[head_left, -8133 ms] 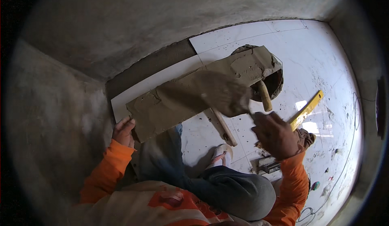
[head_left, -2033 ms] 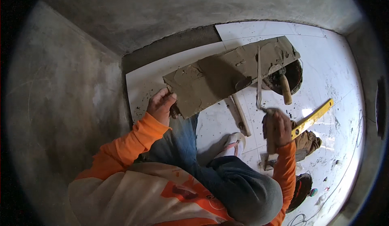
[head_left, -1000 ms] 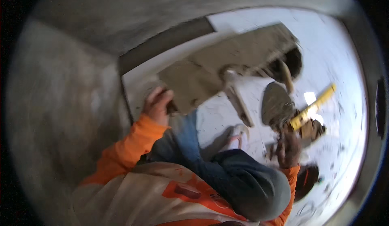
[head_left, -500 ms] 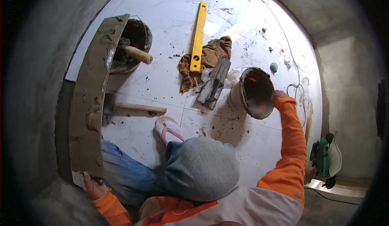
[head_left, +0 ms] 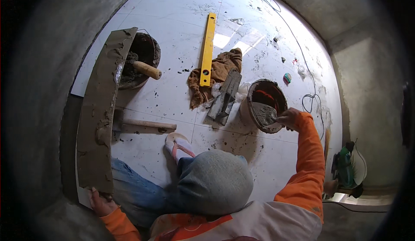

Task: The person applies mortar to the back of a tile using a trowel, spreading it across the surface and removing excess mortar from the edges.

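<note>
A long tile (head_left: 97, 107) coated with grey mortar stands at the left. My left hand (head_left: 103, 204) is closed on its near end. In my right hand (head_left: 290, 119) is a trowel, its grey blade (head_left: 264, 113) inside the right bucket (head_left: 247, 113); the fingers hide its handle. This bucket is tilted and caked with mortar, with a reddish glow inside. Behind the tile's far end stands another bucket (head_left: 156, 53) with mortar in it. A wooden handle (head_left: 148, 70) sticks out of that mortar.
A hammer (head_left: 149, 124) lies beside my sandalled foot (head_left: 178, 145). Ahead, a yellow spirit level (head_left: 208, 46) and a mortar-stained metal float (head_left: 225, 95) rest on a brown cloth (head_left: 227, 61). A cable (head_left: 298, 53) runs along the right wall. Mortar crumbs dot the tiled floor.
My right hand has moved slightly left and down at the right bucket's rim. The trowel blade, blurred before, now shows plainly inside. My left hand still holds the tile.
</note>
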`<state>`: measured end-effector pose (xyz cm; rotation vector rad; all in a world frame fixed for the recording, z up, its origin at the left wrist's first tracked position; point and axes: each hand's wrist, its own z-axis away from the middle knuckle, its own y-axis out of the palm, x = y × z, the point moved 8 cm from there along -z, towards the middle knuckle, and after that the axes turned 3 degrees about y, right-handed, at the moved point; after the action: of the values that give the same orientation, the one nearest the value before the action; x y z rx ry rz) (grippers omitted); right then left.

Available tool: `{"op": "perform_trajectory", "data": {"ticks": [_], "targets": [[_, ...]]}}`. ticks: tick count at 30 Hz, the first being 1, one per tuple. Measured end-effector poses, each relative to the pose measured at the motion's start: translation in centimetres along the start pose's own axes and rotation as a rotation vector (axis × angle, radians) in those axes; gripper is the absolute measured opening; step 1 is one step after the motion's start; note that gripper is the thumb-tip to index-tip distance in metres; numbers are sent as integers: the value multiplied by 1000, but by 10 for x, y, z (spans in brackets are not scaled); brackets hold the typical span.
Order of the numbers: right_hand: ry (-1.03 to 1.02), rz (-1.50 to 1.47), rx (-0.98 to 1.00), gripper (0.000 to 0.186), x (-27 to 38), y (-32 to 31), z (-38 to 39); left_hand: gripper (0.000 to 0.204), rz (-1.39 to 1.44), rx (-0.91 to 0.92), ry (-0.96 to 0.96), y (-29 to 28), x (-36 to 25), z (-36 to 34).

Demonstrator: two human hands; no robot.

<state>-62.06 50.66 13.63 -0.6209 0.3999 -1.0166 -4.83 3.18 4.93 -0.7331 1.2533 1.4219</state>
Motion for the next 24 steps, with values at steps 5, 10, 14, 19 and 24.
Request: {"op": "perform_trajectory", "data": {"ticks": [5, 10, 14, 19, 24], "targets": [[174, -777, -288, 35, -53, -1, 39, 38, 18, -102, -17, -1, 8, -1], [-67, -597, -630, 40, 72, -55, 62, 45, 123, -177, -12, -5, -14, 2], [-681, -462, -758, 13, 174, -34, 36, 29, -3, -118, -18, 42, -26, -1], [-1362, -284, -756, 21, 384, 5, 56, 24, 16, -129, 7, 51, -60, 11], [-1439, -303, -677, 30, 466, 60, 35, 16, -100, -161, 159, 42, -72, 27]]}}
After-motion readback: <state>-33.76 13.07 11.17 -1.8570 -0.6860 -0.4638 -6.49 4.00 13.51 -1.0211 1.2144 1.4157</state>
